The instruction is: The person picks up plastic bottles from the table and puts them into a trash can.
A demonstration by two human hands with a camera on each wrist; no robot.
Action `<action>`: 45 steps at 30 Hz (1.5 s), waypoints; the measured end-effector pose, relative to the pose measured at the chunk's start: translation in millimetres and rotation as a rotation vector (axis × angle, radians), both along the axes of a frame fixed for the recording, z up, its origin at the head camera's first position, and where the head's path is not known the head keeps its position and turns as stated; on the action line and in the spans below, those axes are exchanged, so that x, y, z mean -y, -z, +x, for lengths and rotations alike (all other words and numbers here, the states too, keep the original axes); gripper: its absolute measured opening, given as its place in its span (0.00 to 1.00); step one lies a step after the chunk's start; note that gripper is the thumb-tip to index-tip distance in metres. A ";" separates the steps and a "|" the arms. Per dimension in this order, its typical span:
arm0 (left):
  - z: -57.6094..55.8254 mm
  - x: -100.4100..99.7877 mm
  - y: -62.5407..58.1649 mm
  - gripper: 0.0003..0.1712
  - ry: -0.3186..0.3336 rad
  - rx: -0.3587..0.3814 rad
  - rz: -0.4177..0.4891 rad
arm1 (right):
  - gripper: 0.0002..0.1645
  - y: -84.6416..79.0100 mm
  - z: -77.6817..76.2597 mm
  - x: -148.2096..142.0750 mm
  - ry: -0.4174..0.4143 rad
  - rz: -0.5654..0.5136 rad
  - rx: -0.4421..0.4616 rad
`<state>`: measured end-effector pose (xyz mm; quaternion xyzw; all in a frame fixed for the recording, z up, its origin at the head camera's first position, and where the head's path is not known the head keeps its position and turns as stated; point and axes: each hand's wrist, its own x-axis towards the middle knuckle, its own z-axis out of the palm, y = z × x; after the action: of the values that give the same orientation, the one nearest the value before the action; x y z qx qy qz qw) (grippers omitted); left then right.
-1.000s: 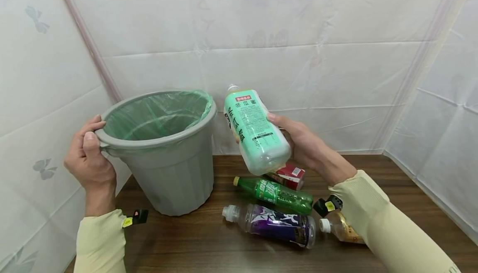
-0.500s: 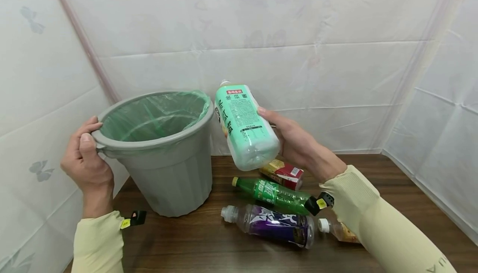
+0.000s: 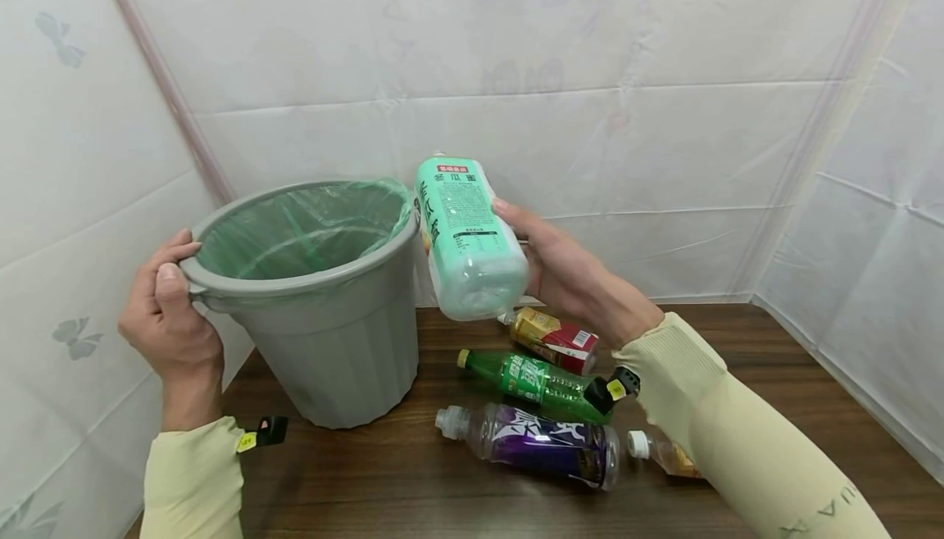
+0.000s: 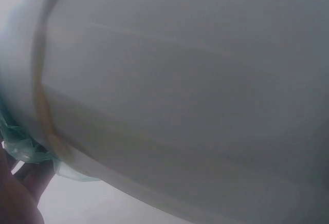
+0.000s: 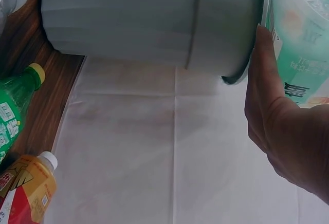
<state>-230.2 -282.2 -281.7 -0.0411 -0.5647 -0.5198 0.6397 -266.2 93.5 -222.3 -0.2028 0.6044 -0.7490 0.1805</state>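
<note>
A grey trash can (image 3: 339, 342) lined with a thin green bag (image 3: 295, 236) stands at the left of the table in the head view. My left hand (image 3: 173, 310) grips its rim at the left, thumb over the outside. In my right hand (image 3: 560, 264) is a large plastic bottle (image 3: 472, 236) with a mint-green label, tilted with its neck pointing away. The bottle hangs above the table, right beside the can's right rim. The right wrist view shows my fingers along the side of the bottle (image 5: 300, 44), close to the can (image 5: 128, 23).
On the wooden table (image 3: 354, 482) lie a red and yellow bottle (image 3: 553, 338), a green bottle (image 3: 538, 379), a purple-labelled bottle (image 3: 538, 445) and a white-capped bottle (image 3: 664, 450) partly behind the right sleeve. White sheeting (image 3: 516, 47) walls the back and sides.
My right hand has carried the mint-green bottle leftward and slightly up toward the can's rim, uncovering more of the red and yellow bottle. My left hand keeps its grip on the rim.
</note>
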 end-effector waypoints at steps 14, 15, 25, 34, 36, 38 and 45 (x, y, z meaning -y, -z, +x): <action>-0.4 -0.6 0.5 0.24 0.005 -0.012 0.008 | 0.37 -8.1 -8.5 16.8 -0.029 0.016 -0.011; -0.5 -0.6 0.5 0.24 0.005 -0.013 0.007 | 0.37 -8.6 -9.0 17.5 -0.028 0.016 -0.011; 0.1 -1.5 -1.2 0.23 0.010 -0.018 0.007 | 0.36 -17.7 -9.6 27.2 -0.063 -0.062 0.009; -0.4 0.5 -0.1 0.23 0.007 -0.021 0.002 | 0.40 -27.1 -10.0 39.9 -0.102 -0.092 0.082; -1.0 1.3 0.6 0.23 0.006 -0.025 0.003 | 0.40 -29.2 -9.7 43.3 -0.103 -0.092 0.094; -1.6 2.4 1.3 0.23 0.005 -0.028 0.004 | 0.39 -31.1 -9.3 46.6 -0.096 -0.096 0.101; -4.8 7.4 3.1 0.23 -0.002 -0.023 -0.015 | 0.39 -37.6 -8.7 56.7 -0.052 -0.094 0.136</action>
<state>-235.1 -289.7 -284.8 -0.0515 -0.5611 -0.5144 0.6464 -275.0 36.9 -184.6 -0.1754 0.5495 -0.7836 0.2309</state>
